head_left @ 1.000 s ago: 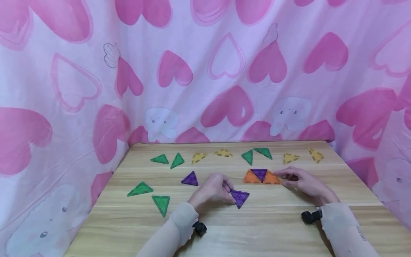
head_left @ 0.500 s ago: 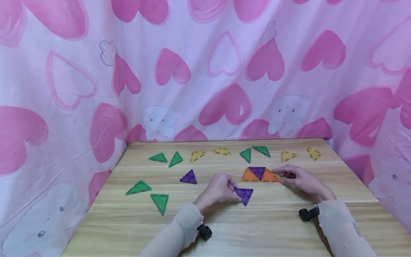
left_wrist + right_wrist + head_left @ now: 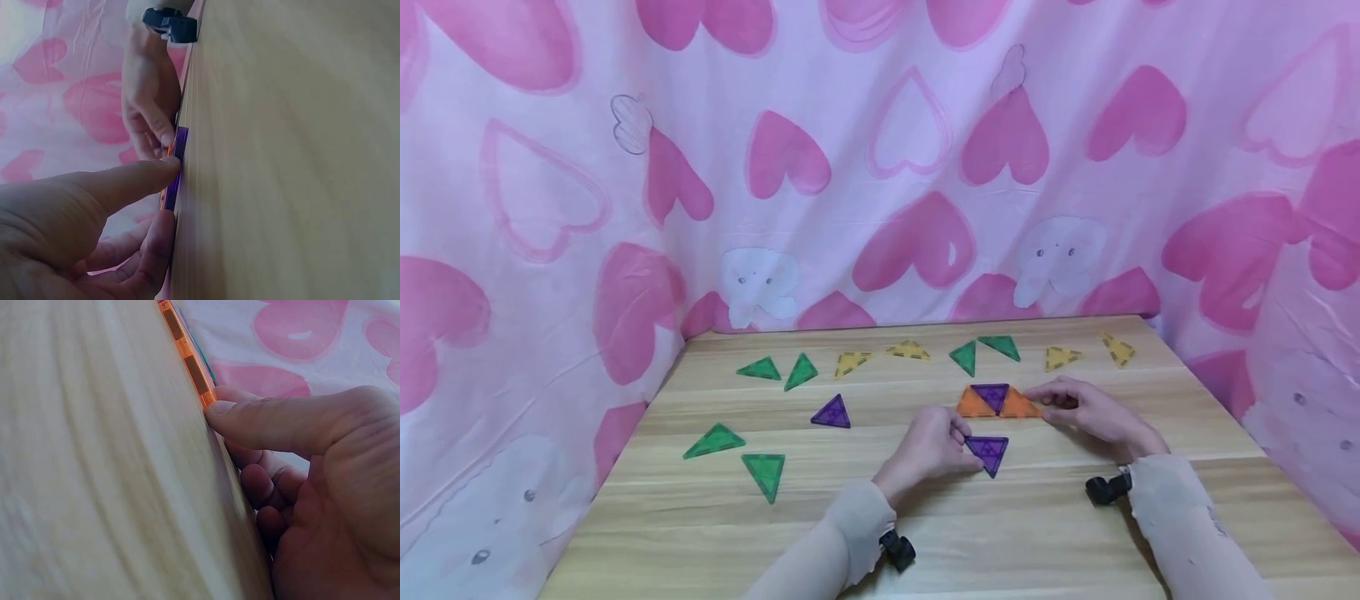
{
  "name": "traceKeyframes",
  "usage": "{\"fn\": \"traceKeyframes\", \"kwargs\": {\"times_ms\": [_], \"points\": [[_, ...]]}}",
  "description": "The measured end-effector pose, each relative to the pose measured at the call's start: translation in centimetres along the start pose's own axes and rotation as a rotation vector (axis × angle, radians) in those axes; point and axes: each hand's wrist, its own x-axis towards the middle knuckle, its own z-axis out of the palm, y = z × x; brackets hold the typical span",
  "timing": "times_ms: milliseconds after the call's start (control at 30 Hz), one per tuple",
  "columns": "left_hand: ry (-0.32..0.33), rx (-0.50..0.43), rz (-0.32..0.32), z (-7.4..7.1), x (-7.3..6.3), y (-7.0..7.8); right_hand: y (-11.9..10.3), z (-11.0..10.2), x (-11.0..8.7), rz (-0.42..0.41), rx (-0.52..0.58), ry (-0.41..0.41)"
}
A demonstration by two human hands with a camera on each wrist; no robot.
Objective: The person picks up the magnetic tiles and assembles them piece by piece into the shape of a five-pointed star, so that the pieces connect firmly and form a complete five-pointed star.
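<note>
My left hand (image 3: 931, 446) pinches the left corner of a see-through purple triangle tile (image 3: 990, 454), which points toward me. In the left wrist view this purple tile (image 3: 180, 142) shows edge-on between thumb and finger. Just beyond it lies a flat row: a left orange triangle tile (image 3: 973, 403), an inverted purple triangle tile (image 3: 992, 394) and a right orange triangle tile (image 3: 1018, 405), edges touching. With thumb and index finger, my right hand (image 3: 1097, 414) pinches the outer corner of the right orange tile; its other fingers curl under. Close up, that orange tile (image 3: 192, 365) has dark strips.
A loose purple triangle tile (image 3: 832, 412) lies left of my left hand. Green triangle tiles (image 3: 765, 475) are at the left; more green and several yellow triangle tiles (image 3: 1063, 358) line the back of the wooden table (image 3: 700, 542). A pink heart-patterned cloth (image 3: 917, 242) hangs behind.
My left hand has carried its purple tile to the right, to below the orange and purple row. The right hand stays at the orange tile's corner. The head view has shifted slightly.
</note>
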Motion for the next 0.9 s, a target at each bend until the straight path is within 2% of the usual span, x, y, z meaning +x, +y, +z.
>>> {"fn": "traceKeyframes", "kwargs": {"times_ms": [167,333,567,900], "points": [[0.014,0.048,-0.014,1.4,0.7,1.0,0.0,-0.2,0.1,-0.009,-0.050,0.004],[0.023,0.029,-0.052,2.4,1.2,1.9,0.3,-0.2,0.1,-0.016,-0.040,-0.007],[0.053,0.020,-0.026,3.2,2.0,2.6,0.2,-0.1,0.1,0.035,0.033,-0.001],[0.062,0.058,0.027,4.3,3.1,3.2,-0.3,0.0,-0.2,0.001,0.017,0.000]]}}
